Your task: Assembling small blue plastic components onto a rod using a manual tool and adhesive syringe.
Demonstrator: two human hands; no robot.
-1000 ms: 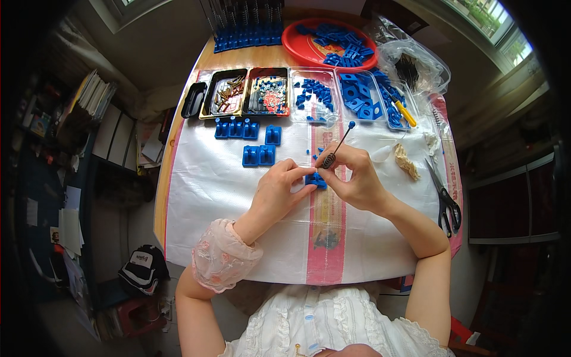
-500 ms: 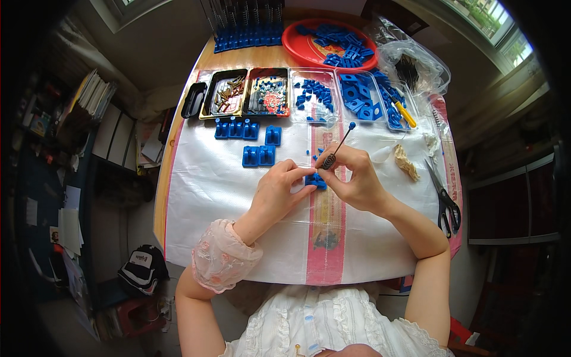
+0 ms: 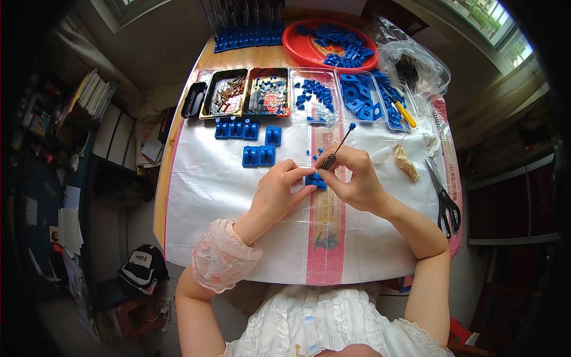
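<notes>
My left hand (image 3: 282, 189) is closed on a small blue plastic part (image 3: 317, 181), thumb and fingers gripping its left side on the sheet. My right hand (image 3: 355, 177) pinches the lower end of a thin dark rod (image 3: 342, 141) with a blue ball tip and a dark coil spring (image 3: 328, 161) round its base. The rod leans up and to the right, its lower end close to the blue part; whether it enters the part is hidden by my fingers. Beyond my hands lie a pair of blue blocks (image 3: 259, 156), a single blue block (image 3: 273, 135) and a row of blue blocks (image 3: 236, 128).
Across the back stand trays of screws (image 3: 229, 95), nuts (image 3: 270, 95), small blue pieces (image 3: 313, 95) and blue plates (image 3: 360, 98). A yellow-handled screwdriver (image 3: 405, 114) lies on another tray. Behind them is a red basin (image 3: 291, 50) of blue parts. Scissors (image 3: 449, 208) lie at right, near crumpled paper (image 3: 406, 163).
</notes>
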